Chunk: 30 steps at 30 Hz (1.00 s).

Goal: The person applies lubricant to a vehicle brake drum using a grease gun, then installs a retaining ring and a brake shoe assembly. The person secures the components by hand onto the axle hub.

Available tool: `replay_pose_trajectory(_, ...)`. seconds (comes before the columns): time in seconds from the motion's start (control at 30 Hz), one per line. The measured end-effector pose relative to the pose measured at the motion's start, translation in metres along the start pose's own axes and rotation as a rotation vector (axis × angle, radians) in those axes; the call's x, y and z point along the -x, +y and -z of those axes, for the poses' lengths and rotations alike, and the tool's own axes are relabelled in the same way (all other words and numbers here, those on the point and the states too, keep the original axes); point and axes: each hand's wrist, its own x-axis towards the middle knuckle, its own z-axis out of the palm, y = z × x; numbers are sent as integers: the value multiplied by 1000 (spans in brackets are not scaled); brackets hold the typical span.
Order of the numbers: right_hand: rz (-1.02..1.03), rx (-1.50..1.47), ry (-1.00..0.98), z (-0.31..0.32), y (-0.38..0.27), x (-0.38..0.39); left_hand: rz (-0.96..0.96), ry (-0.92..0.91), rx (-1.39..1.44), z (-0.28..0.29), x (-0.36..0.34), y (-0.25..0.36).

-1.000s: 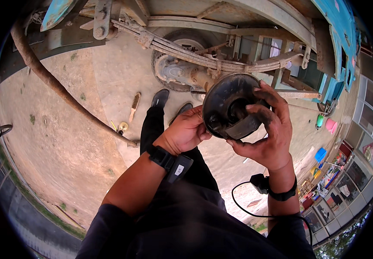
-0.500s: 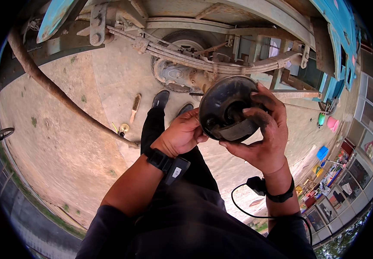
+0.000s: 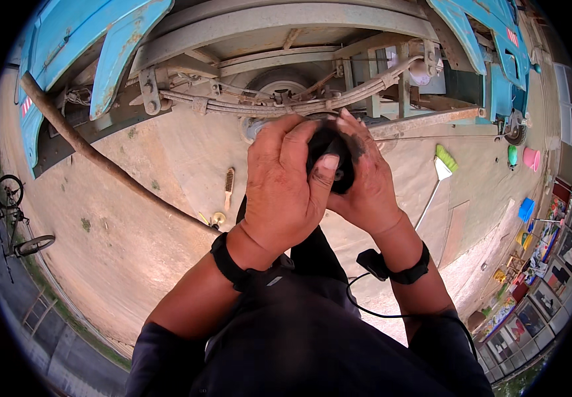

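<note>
Both my hands are wrapped around a black, round brake drum [image 3: 329,151] held up in front of me, below the vehicle's leaf spring. My left hand [image 3: 282,182] clasps its left side, the thumb laid across its front. The right hand [image 3: 365,175], smudged dark on the fingers, grips the opposite side. Much of the drum is hidden behind my fingers. A small bolt-like detail shows in its dark hollow.
The rusty leaf spring [image 3: 259,109] hangs beneath a blue vehicle frame [image 3: 133,40]. A long wooden pole [image 3: 107,162] slants down at left. A wire brush [image 3: 229,187] lies on the ground; a green broom [image 3: 443,165] is at right. A bicycle [image 3: 18,225] stands far left.
The drum has turned so less of its face shows, and my left hand has come up around it. My view has shifted, bringing the broom and more of the bicycle into sight.
</note>
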Motion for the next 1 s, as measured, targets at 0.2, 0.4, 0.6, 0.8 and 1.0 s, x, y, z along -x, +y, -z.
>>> replay_pose_trajectory(0.2,-15,64,199,-16,11,17,27,-127,-221,-26,-14,-1)
replay_pose_trajectory(0.4,-267,-232,271,-30,23,39,136,-173,-161,-28,-19,-1)
replay_pose_trajectory(0.6,-272,-446,242,-26,28,41,170,-131,-131,-28,-23,-10)
replay_pose_trajectory(0.8,-448,-478,383,-36,26,34,176,-137,-112,-29,-22,-9)
replay_pose_trajectory(1.0,-456,-492,532,-43,21,25,204,-159,-102,-26,-24,-11)
